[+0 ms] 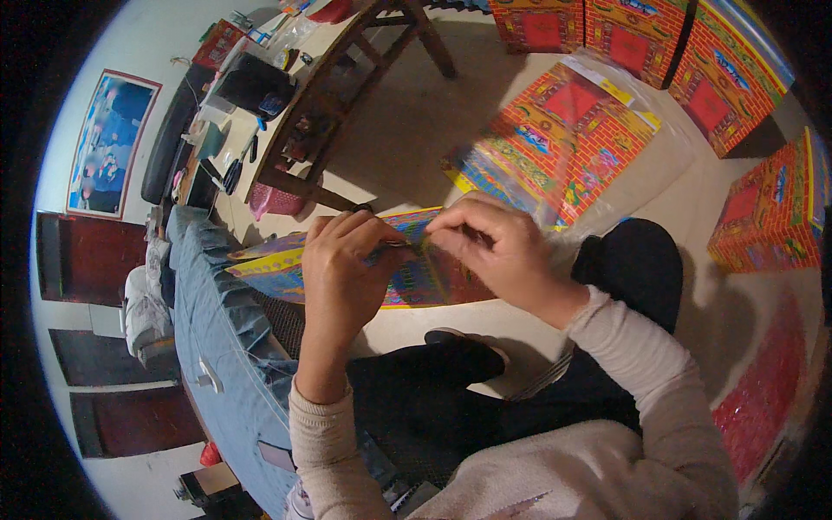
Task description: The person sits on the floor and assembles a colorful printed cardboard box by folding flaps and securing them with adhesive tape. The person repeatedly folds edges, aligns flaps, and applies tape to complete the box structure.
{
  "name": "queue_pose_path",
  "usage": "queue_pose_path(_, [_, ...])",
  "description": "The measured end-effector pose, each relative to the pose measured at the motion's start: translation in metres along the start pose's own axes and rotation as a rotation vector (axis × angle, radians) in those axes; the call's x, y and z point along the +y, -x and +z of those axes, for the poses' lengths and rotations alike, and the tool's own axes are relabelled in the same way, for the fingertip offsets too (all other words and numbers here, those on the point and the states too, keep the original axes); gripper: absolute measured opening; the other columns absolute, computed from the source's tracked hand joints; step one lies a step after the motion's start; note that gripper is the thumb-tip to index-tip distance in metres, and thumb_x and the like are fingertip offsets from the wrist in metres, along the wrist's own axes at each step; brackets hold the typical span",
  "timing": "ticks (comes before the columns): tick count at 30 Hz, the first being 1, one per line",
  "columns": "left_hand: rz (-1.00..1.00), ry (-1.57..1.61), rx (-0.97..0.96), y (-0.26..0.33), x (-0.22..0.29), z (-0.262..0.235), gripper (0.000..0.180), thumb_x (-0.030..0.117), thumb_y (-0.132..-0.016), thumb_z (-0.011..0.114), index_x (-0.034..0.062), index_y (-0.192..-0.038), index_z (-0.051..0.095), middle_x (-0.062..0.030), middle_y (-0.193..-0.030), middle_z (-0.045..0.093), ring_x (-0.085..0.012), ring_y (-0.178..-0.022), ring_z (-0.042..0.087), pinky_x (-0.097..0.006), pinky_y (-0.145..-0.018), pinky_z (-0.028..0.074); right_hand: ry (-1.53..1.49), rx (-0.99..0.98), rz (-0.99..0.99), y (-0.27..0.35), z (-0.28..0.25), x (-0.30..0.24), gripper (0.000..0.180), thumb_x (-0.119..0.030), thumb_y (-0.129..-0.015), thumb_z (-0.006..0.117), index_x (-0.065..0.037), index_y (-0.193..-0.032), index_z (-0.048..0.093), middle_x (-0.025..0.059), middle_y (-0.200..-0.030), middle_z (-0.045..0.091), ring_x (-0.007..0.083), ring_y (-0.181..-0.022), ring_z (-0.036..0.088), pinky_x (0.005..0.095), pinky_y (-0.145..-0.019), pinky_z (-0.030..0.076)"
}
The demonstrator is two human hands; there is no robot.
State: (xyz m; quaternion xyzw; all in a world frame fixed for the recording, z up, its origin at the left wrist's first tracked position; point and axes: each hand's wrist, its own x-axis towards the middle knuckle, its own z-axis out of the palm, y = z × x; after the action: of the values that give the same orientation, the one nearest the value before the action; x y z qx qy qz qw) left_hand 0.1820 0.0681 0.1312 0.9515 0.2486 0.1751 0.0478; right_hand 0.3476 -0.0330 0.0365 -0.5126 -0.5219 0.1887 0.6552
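Note:
Above my lap, a brightly printed cardboard piece in blue, yellow and red stretches out beneath both hands. It looks like a folded box panel. My left hand is closed in a pinch on its left part, fingertips bent toward the middle. My right hand pinches at its far edge, with thumb and forefinger together. Between the fingertips there may be something small, too dark and blurred to make out. Part of the piece is hidden behind the hands.
A flat stack of printed sheets in clear plastic lies on the floor ahead. Upright brick-patterned boxes stand at the far right, another box nearer. A wooden table is at left, beside a blue-covered bed. Red plastic lies at right.

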Motion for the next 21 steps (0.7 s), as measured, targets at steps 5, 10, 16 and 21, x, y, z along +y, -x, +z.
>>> queue_pose_path(5, [0.037, -0.019, 0.052, 0.002, -0.001, 0.002, 0.022, 0.014, -0.064, 0.085, 0.0096, -0.08, 0.071, -0.0078, -0.083, 0.069, -0.0298, -0.083, 0.065, -0.041, -0.081, 0.046, -0.022, 0.238, 0.046, 0.0, -0.093, -0.03, 0.013, -0.013, -0.099, 0.071, -0.004, -0.108, 0.072, 0.0028, -0.096, 0.069, 0.01, -0.084, 0.061, 0.026, -0.075, 0.049])
queue_pose_path(10, [-0.004, -0.063, 0.099, 0.012, 0.005, 0.0, 0.023, 0.006, -0.06, 0.082, 0.009, -0.077, 0.066, -0.0061, -0.078, 0.066, -0.0291, -0.083, 0.062, -0.04, -0.083, 0.044, 0.153, 0.404, 0.458, 0.048, -0.224, 0.063, 0.02, -0.019, -0.104, 0.065, -0.004, -0.115, 0.071, 0.0006, -0.105, 0.07, 0.007, -0.094, 0.061, 0.0247, -0.084, 0.051])
queue_pose_path(16, [-0.005, -0.041, 0.025, 0.004, 0.008, 0.01, 0.025, -0.002, -0.06, 0.08, 0.0072, -0.078, 0.065, -0.0065, -0.079, 0.064, -0.0277, -0.081, 0.06, -0.04, -0.085, 0.042, 0.543, 0.124, 0.739, 0.239, -0.322, 0.277, 0.036, -0.029, -0.098, 0.068, -0.009, -0.129, 0.066, 0.0099, -0.117, 0.071, 0.0219, -0.101, 0.067, 0.0375, -0.09, 0.053])
queue_pose_path(21, [-0.042, -0.091, 0.042, 0.014, -0.002, 0.0, 0.026, -0.002, -0.058, 0.08, 0.0072, -0.078, 0.067, -0.0043, -0.077, 0.062, -0.027, -0.082, 0.058, -0.041, -0.087, 0.042, 0.537, 0.015, 1.088, 0.263, -0.306, 0.334, 0.048, -0.04, -0.093, 0.069, -0.011, -0.131, 0.065, 0.0126, -0.119, 0.07, 0.025, -0.101, 0.068, 0.0399, -0.089, 0.055])
